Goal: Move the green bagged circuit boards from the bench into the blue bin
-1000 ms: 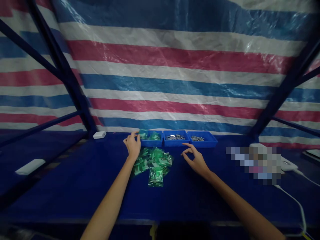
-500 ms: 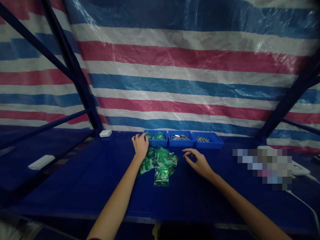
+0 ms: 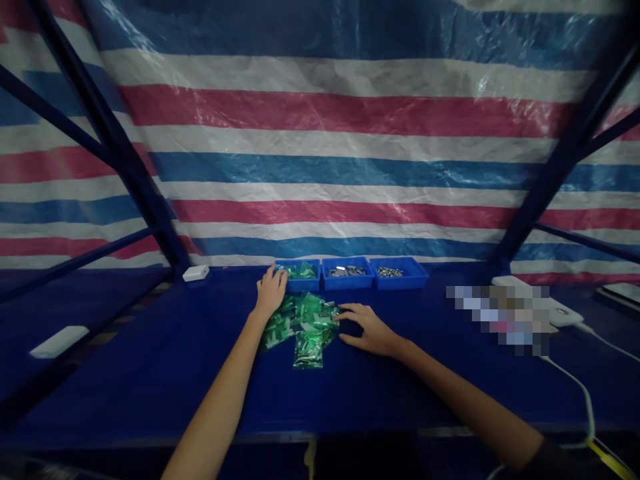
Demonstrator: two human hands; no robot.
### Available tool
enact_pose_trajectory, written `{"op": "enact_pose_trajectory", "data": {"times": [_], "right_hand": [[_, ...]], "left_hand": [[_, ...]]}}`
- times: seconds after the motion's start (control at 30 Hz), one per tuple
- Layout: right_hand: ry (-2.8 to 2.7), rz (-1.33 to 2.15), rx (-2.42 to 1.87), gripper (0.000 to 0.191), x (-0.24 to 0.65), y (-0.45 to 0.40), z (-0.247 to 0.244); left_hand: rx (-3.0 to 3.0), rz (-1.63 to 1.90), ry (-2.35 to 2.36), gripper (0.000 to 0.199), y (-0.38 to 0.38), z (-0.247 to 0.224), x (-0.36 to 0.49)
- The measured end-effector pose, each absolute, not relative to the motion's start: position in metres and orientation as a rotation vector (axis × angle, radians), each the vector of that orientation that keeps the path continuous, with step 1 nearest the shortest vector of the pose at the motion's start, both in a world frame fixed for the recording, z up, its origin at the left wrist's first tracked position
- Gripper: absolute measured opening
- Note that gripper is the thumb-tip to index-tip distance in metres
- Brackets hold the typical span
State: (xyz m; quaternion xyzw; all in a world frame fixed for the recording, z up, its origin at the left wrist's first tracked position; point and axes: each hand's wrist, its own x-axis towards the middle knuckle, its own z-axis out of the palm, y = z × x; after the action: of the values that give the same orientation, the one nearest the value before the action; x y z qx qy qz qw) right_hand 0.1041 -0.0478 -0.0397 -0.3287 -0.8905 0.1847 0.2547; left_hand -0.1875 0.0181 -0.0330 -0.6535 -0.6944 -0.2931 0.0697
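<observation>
Several clear bags with green contents (image 3: 309,348) lie in a pile on the blue table (image 3: 190,373). My left hand (image 3: 271,291) is at the left end of a blue bin (image 3: 303,285) that holds similar green bags; its fingers are apart, over the rim. At the right edge of the pile is my right hand (image 3: 367,328), fingers spread, fingertips at the bags and nothing held. A middle blue bin (image 3: 349,282) holds small metal parts, and a right blue bin (image 3: 413,279) holds small shiny pieces.
A small white box (image 3: 195,273) stands at the back left, a white flat object (image 3: 60,341) farther left. At right lie a white device (image 3: 567,313) with a cable and a pixelated item. Blue frame posts and a striped sheet stand behind.
My right hand has moved left to the edge of the bag pile, and its fingers have spread. My left hand stays by the left bin. The camera view has shifted a little to the right.
</observation>
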Motion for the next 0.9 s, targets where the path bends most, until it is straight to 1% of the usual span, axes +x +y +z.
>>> {"op": "enact_pose_trajectory", "data": {"times": [0.13,0.37,0.57,0.67,0.77,0.9], "right_hand": [[-2.382,0.529,-0.879,0.030,0.108,-0.044,-0.040],[-2.276,0.468,-0.900,0.018,0.104,-0.044,-0.035],[-2.212,0.455,-0.984,0.025,0.110,-0.032,-0.034],[-2.159,0.502,-1.050,0.027,0.119,-0.025,-0.031],[-2.135,0.532,-1.101,0.030,0.126,-0.020,-0.028],[-2.150,0.551,-1.098,0.028,0.131,-0.012,-0.029]], "left_hand": [[-2.015,-0.954,-2.105,0.039,0.018,-0.032,-0.189],[-1.997,-0.873,-2.159,0.044,0.018,-0.026,-0.188],[-1.912,-0.898,-2.139,0.049,0.019,-0.011,-0.181],[-1.844,-1.034,-2.079,0.045,0.008,0.002,-0.154],[-2.041,-1.146,-1.877,0.038,-0.010,0.008,-0.111],[-2.292,-1.090,-1.772,0.038,-0.021,0.004,-0.051]]}}
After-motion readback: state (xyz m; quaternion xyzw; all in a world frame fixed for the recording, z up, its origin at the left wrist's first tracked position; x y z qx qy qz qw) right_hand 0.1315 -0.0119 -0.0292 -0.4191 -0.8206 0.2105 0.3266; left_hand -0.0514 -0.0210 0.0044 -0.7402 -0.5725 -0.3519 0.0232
